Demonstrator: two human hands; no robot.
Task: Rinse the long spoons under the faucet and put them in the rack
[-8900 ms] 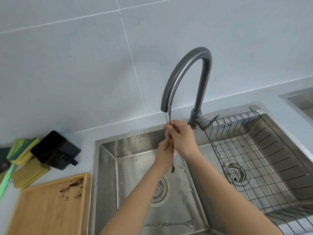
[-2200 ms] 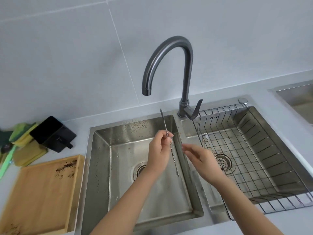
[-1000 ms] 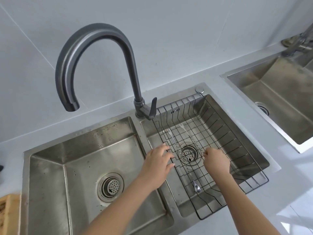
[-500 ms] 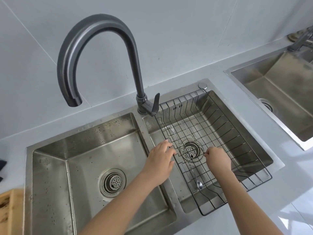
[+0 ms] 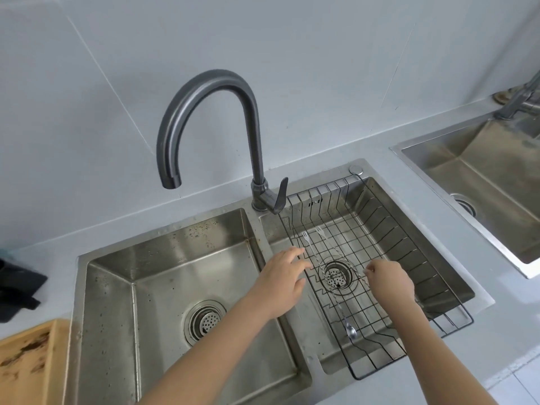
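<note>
Steel wire now carries the long spoon (image 5: pixel 344 318): two seconds ago the left hand (image 5: pixel 282 283) held it upright over the left basin (image 5: pixel 163 276), and it has since been laid flat on the floor of the rack (image 5: pixel 409 258), which sits in the right basin. Its bowl lies toward 6 o'clock of the drain strainer (image 5: pixel 336 275), and its twisted handle runs up past the strainer toward 12. Two small forks (image 5: pixel 306 239) lie at 11 o'clock of the strainer, at the far end of the rack.

Over the last second the hands have barely shifted. The left hand hovers with fingers spread and relaxed at the rack's near-left rim, holding nothing. The right hand (image 5: pixel 388 280) is loosely curled at 3 o'clock of the strainer; whether its fingertips pinch a thin handle I cannot tell.

The faucet (image 5: pixel 210 83) is dry, its spout over the left basin. I judge this spoon's placing done; no other spoon waiting to be rinsed shows in view.
</note>
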